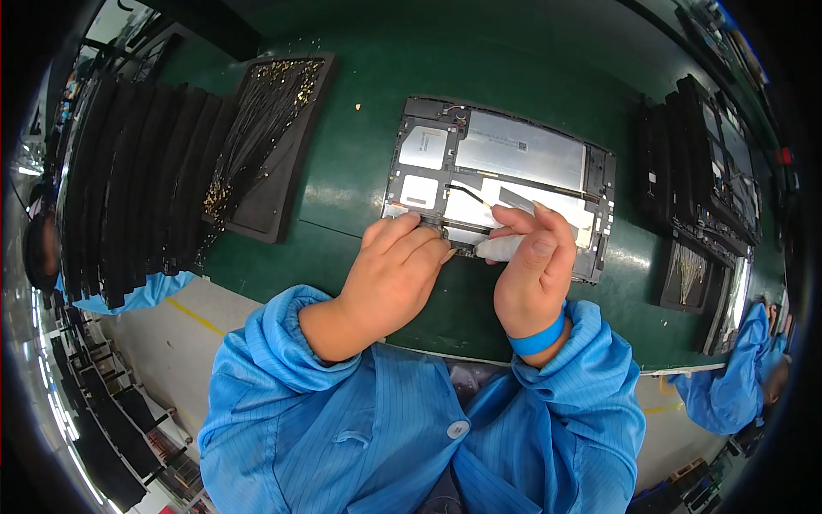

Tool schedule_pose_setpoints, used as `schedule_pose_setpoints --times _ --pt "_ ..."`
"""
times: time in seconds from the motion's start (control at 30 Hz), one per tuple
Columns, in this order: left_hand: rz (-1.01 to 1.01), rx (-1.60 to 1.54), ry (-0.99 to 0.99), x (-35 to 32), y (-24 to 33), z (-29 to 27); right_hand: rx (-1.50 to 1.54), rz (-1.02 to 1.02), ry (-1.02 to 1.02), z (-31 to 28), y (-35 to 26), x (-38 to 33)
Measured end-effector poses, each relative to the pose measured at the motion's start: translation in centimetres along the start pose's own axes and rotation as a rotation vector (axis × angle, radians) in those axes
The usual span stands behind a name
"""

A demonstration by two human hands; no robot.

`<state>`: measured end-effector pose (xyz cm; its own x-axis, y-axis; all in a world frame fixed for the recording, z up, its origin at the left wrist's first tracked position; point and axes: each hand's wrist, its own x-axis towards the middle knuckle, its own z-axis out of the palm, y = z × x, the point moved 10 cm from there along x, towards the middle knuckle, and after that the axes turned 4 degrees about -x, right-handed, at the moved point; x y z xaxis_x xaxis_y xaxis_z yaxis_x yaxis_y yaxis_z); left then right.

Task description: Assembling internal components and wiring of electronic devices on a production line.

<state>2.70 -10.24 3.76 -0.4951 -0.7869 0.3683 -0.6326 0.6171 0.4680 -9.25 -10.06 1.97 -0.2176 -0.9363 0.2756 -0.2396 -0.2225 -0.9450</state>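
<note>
Head view: an opened tablet chassis [501,184] lies back-up on the green bench mat [360,154], silver battery cells and a thin black cable [469,195] exposed. The left hand [390,274] presses curled fingertips on its lower edge, while the right hand [535,265] pinches a small white tool [501,248] there. Judged mid-assembly: cable seating unfinished, back cover absent; a tray of cables [265,137] and stacked units [128,180] wait at left.

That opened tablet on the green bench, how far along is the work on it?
Done: the opened tablet lies back-off, silver plates and a thin black cable already inside. In hand: the left hand presses its lower edge while the right hand holds a white tool there. Left: the back is not yet closed.
</note>
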Motion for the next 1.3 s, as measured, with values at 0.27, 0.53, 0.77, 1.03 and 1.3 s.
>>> schedule_pose_setpoints --times 0.27,0.53,0.77,1.03,1.3 --pt "0.019 -0.004 -0.006 -0.2 0.0 0.2 0.021 -0.004 -0.014 0.1 0.7 -0.3" --pt "0.008 0.006 -0.026 -0.2 -0.3 0.1 -0.199 0.077 -0.392 3.3 -1.6 1.4" --pt "-0.003 0.058 -0.056 -0.2 0.1 0.0 -0.347 -0.179 -0.327 3.6 -3.5 1.8" --pt "-1.489 -1.384 0.386 -10.2 -8.4 3.3 0.298 0.395 -0.053 0.2 2.5 1.5" --pt "-1.257 -1.199 -0.055 -8.8 -4.8 2.1 0.301 0.462 -0.083 0.3 3.5 1.9"
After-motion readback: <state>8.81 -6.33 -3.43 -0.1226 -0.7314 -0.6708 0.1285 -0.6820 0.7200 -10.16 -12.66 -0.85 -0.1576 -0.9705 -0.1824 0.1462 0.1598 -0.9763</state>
